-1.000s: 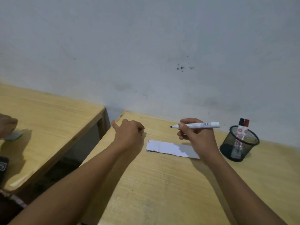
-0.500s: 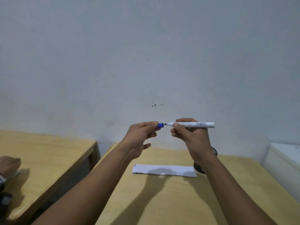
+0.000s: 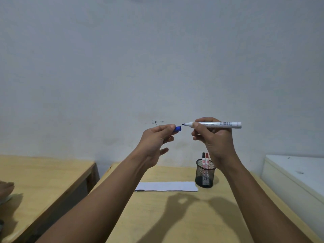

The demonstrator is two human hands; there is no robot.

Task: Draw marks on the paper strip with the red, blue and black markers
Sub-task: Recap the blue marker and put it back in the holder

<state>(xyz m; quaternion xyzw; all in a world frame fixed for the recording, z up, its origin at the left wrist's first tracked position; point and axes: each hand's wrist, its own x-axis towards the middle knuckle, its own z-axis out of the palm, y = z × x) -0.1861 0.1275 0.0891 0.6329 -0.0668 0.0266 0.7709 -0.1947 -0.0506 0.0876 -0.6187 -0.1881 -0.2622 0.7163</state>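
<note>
My right hand [image 3: 212, 135] holds an uncapped white marker [image 3: 219, 124] level in the air, its dark tip pointing left. My left hand [image 3: 156, 141] pinches the blue cap [image 3: 177, 129] just left of that tip, a small gap between them. Below on the wooden table [image 3: 175, 216] lies the white paper strip [image 3: 166, 186]. A black mesh pen cup [image 3: 205, 176] to the strip's right holds a black-capped marker [image 3: 203, 159] and a red-capped marker [image 3: 207, 159].
A second wooden table [image 3: 40, 181] stands to the left across a narrow gap, with another person's hand [image 3: 6, 187] at its left edge. A white cabinet or box [image 3: 294, 176] sits at the right. A pale wall [image 3: 157, 67] is straight ahead.
Both hands rose from the table, the left now showing the blue cap beside the marker tip. The camera tilted and shifted, so the pen cup shows again beside the strip.
</note>
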